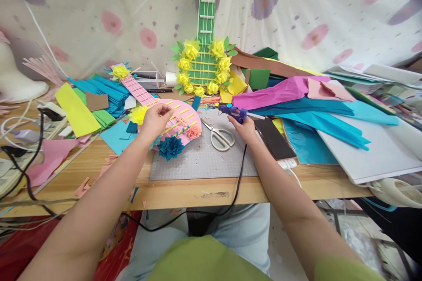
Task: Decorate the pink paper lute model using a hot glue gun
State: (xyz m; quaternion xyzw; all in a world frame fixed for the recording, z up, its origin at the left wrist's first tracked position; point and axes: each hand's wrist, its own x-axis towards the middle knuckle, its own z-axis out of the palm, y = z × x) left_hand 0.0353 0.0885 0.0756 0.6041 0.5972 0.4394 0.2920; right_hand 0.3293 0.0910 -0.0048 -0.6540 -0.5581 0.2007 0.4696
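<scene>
My right hand point(243, 129) is closed around a purple hot glue gun point(233, 112), held over the right part of the grey cutting mat point(198, 169). Its black cord drops over the table edge. Over the pink paper guitar point(184, 118) is my left hand point(158, 118), its fingertips pinched together; anything between them is too small to make out. The guitar lies flat and bears a dark blue paper flower point(170, 147), a coral flower point(194, 131) and yellow flowers. Between my hands, scissors point(222, 139) with pale handles rest on the mat, their blades partly apart.
A green paper guitar point(206, 61) ringed with yellow flowers stands upright at the back. To the right lie a black phone point(275, 138) and blue and magenta paper point(280, 91). Blue strips point(102, 92), a yellow sheet point(77, 109) and cables crowd the left.
</scene>
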